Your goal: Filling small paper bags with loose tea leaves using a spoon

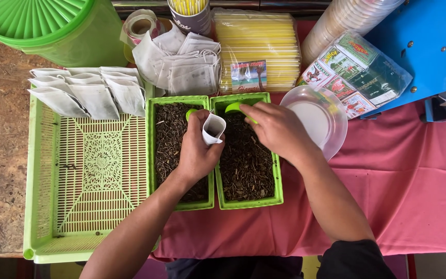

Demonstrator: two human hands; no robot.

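My left hand (197,150) holds a small white paper filter bag (213,128) with its mouth up, above the gap between two green bins. My right hand (277,128) grips a green scoop (235,107) over the top end of the right green bin (277,191), which is full of dark loose tea leaves (244,165). The left green bin (151,150) holds the same dark leaves, and a second green scoop (190,113) lies in it, partly hidden by my left hand.
A large green lattice tray (86,206) at left carries a row of filled white bags (86,93) along its top. A pile of empty white bags (181,62), a yellow straw pack (258,46), a clear plastic lid (318,114), stacked cups, printed packets, a green tub and a blue machine surround the bins.
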